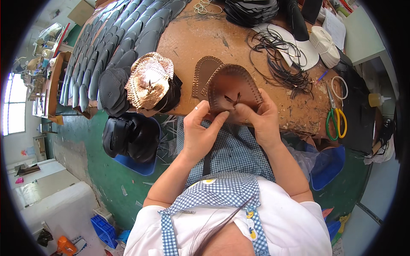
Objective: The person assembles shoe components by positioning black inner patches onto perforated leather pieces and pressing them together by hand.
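Over the table's near edge, both hands grip a brown leather shoe-upper piece (226, 83) with a row of holes or studs along its rounded edge. A small dark slit shows near its middle. My left hand (203, 128) pinches the lower left side, its thumb below the slit. My right hand (262, 117) grips the right side, thumb pressed beside the slit. Just behind, flat brown pieces (204, 70) with the same dotted edge lie on the table. To the left stands a pile of shiny copper-coloured pieces (147, 79), with black pieces (114, 89) next to it.
Rows of grey shoe-shaped parts (115, 38) cover the table's left. On the right lie tangled black cords (282, 64), a white string bundle (324, 46) and scissors (335, 115) with green and yellow handles. A blue bin (143, 164) with black items stands below left.
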Available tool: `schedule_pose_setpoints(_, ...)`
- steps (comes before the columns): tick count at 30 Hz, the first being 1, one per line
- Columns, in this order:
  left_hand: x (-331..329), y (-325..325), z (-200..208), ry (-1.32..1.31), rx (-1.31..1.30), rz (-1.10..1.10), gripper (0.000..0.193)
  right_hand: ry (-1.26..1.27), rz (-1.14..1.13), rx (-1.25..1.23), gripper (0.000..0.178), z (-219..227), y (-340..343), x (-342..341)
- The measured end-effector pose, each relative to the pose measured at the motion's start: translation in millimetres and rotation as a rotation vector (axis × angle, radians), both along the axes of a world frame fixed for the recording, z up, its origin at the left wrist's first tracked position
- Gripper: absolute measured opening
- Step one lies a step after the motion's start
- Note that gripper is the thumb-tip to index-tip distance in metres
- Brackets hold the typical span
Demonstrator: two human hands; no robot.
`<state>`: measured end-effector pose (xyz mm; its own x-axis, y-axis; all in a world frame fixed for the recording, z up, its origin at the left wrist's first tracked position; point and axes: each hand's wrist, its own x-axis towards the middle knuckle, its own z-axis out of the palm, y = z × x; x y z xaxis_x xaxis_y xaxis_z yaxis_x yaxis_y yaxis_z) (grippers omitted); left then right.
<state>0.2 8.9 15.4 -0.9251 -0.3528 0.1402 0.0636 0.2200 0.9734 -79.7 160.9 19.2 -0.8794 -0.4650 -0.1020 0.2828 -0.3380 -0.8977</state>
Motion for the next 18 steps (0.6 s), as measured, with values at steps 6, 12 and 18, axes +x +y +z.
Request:
schedule_pose_setpoints(6,-4,2,21,-0.176,0.606,0.033,0.022,-0.122,0.059,0.037,0.025,0,2,1)
schedule_pose_setpoints(12,2,-2,8,-0.308,0.577,-0.048,0.02,0.038,-0.099,0.204,0.023,-4,-7,4)
schedule_pose_setpoints(18,4,2,2,-0.217,0.402,-0.037,0.02,0.796,-0.101,0.655,0.012,15,-5,-5)
